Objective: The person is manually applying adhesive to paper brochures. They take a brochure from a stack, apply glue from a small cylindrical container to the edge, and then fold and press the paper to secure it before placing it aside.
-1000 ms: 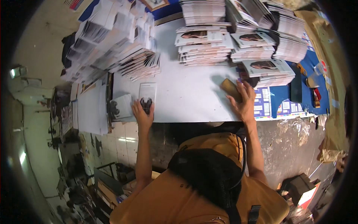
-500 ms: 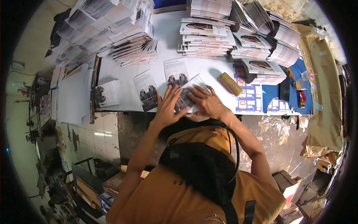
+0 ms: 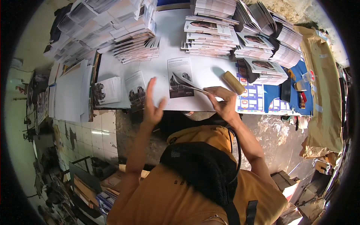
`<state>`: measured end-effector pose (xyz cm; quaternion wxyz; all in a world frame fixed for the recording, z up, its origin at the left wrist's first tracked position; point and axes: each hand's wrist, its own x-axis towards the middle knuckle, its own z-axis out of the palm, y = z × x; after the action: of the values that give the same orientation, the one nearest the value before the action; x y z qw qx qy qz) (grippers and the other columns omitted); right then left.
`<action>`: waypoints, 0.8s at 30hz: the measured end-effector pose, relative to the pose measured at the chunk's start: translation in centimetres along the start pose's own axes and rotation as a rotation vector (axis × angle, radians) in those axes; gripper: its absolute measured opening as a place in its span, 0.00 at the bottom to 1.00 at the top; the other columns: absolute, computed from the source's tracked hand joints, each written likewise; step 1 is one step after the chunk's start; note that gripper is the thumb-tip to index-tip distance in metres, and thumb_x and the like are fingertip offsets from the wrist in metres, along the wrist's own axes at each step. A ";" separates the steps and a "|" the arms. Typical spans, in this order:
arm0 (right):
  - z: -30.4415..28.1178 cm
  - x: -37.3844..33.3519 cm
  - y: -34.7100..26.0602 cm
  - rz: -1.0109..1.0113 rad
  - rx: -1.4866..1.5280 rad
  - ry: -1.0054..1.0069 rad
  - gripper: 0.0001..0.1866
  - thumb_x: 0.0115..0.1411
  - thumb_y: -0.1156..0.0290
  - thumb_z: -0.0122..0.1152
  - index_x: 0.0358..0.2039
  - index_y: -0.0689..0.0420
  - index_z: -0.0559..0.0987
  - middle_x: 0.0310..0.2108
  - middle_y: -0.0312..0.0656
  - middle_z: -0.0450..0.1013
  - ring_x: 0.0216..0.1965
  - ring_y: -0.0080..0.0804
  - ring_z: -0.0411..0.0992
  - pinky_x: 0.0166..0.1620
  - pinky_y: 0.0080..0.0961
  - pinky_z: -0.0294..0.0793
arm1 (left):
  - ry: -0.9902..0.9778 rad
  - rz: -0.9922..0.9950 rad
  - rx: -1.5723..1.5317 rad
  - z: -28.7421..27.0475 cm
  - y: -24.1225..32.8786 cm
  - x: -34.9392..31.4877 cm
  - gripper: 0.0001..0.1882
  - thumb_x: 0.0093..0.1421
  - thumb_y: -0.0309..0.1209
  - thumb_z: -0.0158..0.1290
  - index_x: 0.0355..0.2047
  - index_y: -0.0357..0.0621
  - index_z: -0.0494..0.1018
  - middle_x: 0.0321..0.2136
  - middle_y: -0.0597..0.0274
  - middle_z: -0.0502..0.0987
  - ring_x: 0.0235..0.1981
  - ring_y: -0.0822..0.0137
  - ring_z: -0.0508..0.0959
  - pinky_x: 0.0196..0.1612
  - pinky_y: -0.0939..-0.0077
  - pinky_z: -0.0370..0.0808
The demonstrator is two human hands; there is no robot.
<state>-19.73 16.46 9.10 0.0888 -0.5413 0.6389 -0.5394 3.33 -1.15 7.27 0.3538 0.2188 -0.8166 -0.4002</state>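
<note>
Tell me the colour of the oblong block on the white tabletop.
The oblong block is yellowish brown; it shows in the head view.

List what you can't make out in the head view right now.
Head view: part of the central leaflet, hidden by the raised leaflet in the right hand.
Head view: upper part of the left stack, cut off by the upper edge.
Head view: outlines of the left hand, blurred.
</note>
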 end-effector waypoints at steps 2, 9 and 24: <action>2.0 0.7 -1.4 0.091 0.173 -0.034 0.04 0.58 0.79 0.68 0.34 0.61 0.87 0.32 0.51 0.82 0.31 0.41 0.80 0.37 0.32 0.79 | -0.026 -0.005 -0.342 3.4 2.4 -0.5 0.47 0.62 0.34 0.61 0.74 0.36 0.45 0.71 0.45 0.56 0.72 0.49 0.57 0.73 0.49 0.51; 5.4 2.5 -1.1 -0.104 0.045 -0.528 0.30 0.59 0.57 0.69 0.58 0.61 0.78 0.56 0.57 0.75 0.58 0.53 0.74 0.61 0.42 0.73 | 0.368 -0.489 -0.942 1.3 -0.7 -2.4 0.33 0.72 0.42 0.45 0.73 0.45 0.53 0.65 0.49 0.66 0.61 0.54 0.72 0.65 0.50 0.71; 12.4 5.0 -1.1 -0.553 -0.231 -0.204 0.38 0.53 0.76 0.66 0.68 0.49 0.70 0.69 0.45 0.63 0.69 0.48 0.63 0.60 0.38 0.77 | 0.297 0.000 -1.422 -10.8 5.3 -4.7 0.55 0.62 0.65 0.51 0.74 0.37 0.47 0.69 0.34 0.58 0.66 0.38 0.66 0.71 0.42 0.61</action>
<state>-12.48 5.36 7.32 -0.0599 -0.7523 0.5121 -0.4100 14.08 -0.46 14.27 0.5178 -0.0120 -0.3023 -0.8002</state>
